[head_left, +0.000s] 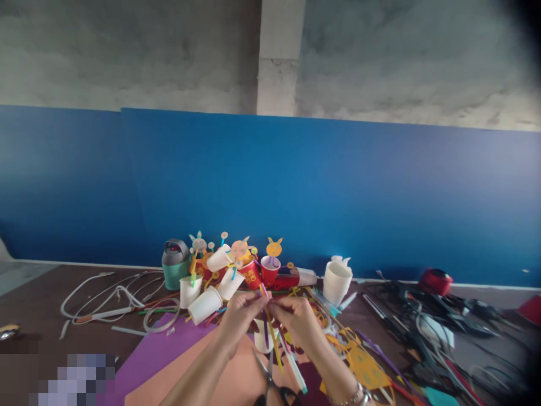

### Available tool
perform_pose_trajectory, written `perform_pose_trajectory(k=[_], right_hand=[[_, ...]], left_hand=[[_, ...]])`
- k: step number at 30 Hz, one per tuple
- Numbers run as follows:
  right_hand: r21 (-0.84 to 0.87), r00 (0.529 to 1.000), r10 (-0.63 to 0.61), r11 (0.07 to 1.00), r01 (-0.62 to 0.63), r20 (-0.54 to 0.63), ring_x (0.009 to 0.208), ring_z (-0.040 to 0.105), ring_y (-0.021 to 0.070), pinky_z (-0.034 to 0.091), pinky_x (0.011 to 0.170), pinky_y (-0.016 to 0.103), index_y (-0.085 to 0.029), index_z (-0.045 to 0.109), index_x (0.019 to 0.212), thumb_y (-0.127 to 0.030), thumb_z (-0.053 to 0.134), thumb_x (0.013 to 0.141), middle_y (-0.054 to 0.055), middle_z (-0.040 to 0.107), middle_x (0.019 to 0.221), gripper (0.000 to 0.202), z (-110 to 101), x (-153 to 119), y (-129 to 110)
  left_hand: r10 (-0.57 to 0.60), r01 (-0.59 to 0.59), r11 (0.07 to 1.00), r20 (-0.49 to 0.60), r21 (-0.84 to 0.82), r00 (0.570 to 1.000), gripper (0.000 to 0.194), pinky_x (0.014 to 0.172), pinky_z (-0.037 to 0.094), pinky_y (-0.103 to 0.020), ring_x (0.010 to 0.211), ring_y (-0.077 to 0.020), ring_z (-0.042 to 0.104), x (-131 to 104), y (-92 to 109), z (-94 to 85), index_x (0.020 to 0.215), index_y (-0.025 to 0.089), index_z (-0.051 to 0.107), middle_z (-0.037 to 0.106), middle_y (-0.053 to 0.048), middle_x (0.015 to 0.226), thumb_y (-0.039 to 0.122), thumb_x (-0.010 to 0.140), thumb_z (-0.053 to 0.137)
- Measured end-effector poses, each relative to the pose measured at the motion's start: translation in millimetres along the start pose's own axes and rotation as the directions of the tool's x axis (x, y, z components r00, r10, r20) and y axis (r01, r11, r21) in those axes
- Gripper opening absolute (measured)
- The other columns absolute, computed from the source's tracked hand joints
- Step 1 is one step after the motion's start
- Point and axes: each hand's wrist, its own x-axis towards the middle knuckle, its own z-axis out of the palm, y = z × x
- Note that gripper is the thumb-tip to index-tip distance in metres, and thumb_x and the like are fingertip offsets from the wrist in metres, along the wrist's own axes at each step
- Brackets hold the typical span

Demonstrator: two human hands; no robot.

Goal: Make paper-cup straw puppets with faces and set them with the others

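Note:
My left hand [243, 316] and my right hand [296, 316] meet over the table, fingertips pinched together. Between them are a thin purple strip [265, 330] and a thin yellow strip [275, 344], crossing near the fingers and hanging down; I cannot make out their material. A white paper cup [262, 341] stands just behind and below the strips, partly hidden. Dark-handled scissors [270, 380] lie open below my hands on the orange paper [198, 366]. Beside my right wrist is a white marker with a teal end [297, 372].
Paper cups with animal-face cutouts, one a red cup [270, 272], crowd the back near a green-grey container [176, 268]. A white cup [337, 282] stands right of them. Yellow cut paper [366, 366] and tangled cables [439, 338] lie right; a white cable [91, 287] lies left.

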Motion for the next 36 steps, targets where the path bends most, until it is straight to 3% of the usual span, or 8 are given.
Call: perform_pose_trajectory(k=[7, 11, 15, 19, 24, 33, 36], right_hand=[[-0.052, 0.998, 0.008, 0.999, -0.005, 0.06, 0.048, 0.034, 0.0079, 0.024, 0.045, 0.021, -0.012, 0.06, 0.054, -0.032, 0.059, 0.077, -0.004, 0.043, 0.048, 0.031, -2, -3, -2], [-0.176, 0.997, 0.003, 0.984, 0.01, 0.075, 0.053, 0.044, 0.0111, 0.033, 0.05, 0.022, -0.012, 0.067, 0.063, -0.036, 0.062, 0.077, -0.001, 0.055, 0.055, 0.029, -7, -4, -1], [-0.206, 0.993, -0.12, 0.972, 0.117, -0.003, 0.07, 0.058, 0.0172, 0.044, 0.064, 0.025, -0.015, 0.071, 0.092, -0.039, 0.056, 0.084, 0.004, 0.067, 0.076, 0.029, -16, -3, -3], [-0.177, 0.972, -0.233, 0.956, 0.236, 0.036, 0.081, 0.059, 0.017, 0.046, 0.071, 0.026, -0.022, 0.058, 0.126, -0.034, 0.05, 0.089, 0.006, 0.064, 0.094, 0.039, -17, -3, -9], [-0.098, 0.948, -0.29, 0.948, 0.303, 0.128, 0.09, 0.058, 0.0167, 0.045, 0.078, 0.026, -0.024, 0.066, 0.116, -0.027, 0.051, 0.089, 0.005, 0.063, 0.099, 0.031, -15, -4, -15], [0.037, 0.963, -0.23, 0.973, 0.227, 0.137, 0.086, 0.059, 0.0175, 0.046, 0.075, 0.026, -0.022, 0.074, 0.101, -0.025, 0.06, 0.082, 0.005, 0.065, 0.095, 0.023, -17, 0, -7], [0.101, 0.981, -0.139, 0.987, 0.126, 0.138, 0.086, 0.06, 0.0177, 0.046, 0.075, 0.027, -0.022, 0.07, 0.11, -0.031, 0.06, 0.084, 0.005, 0.066, 0.095, 0.03, -17, 0, -6]], left_hand=[[-0.041, 0.043, 0.996, 0.033, -0.074, 0.999, 0.052, 0.044, 0.041, -0.019, 0.062, -0.0181, 0.068, -2, 1, 1.7, 0.106, 0.012, 0.068, 0.071, -0.007, 0.077, 0.049, 0.069, 0.07], [-0.041, 0.042, 0.998, 0.04, -0.037, 0.998, 0.048, 0.044, 0.041, -0.019, 0.065, -0.0193, 0.068, -2, 0, 1.0, 0.102, 0.011, 0.069, 0.072, -0.008, 0.077, 0.048, 0.072, 0.068], [-0.066, 0.07, 0.997, 0.116, -0.03, 0.991, 0.042, 0.048, 0.043, -0.02, 0.071, -0.0207, 0.07, -3, 4, -1.9, 0.099, 0.013, 0.07, 0.073, -0.011, 0.087, 0.046, 0.074, 0.067], [-0.11, 0.114, 0.993, 0.148, -0.017, 0.983, 0.039, 0.052, 0.044, -0.021, 0.075, -0.0214, 0.07, -7, 12, -5.9, 0.097, 0.015, 0.07, 0.074, -0.011, 0.088, 0.046, 0.074, 0.067], [-0.175, 0.177, 0.984, 0.221, 0.013, 0.959, 0.041, 0.049, 0.042, -0.02, 0.069, -0.0204, 0.07, -13, 16, -1.4, 0.09, 0.012, 0.07, 0.074, -0.012, 0.081, 0.048, 0.07, 0.07], [-0.124, 0.138, 0.989, 0.229, -0.046, 0.966, 0.04, 0.044, 0.038, -0.019, 0.066, -0.021, 0.069, -12, 10, 2.0, 0.084, 0.01, 0.069, 0.073, -0.015, 0.082, 0.047, 0.07, 0.071], [-0.111, 0.116, 0.993, 0.234, -0.004, 0.966, 0.04, 0.044, 0.038, -0.019, 0.069, -0.0216, 0.07, -14, 12, 1.2, 0.085, 0.01, 0.07, 0.073, -0.014, 0.083, 0.048, 0.071, 0.07]])
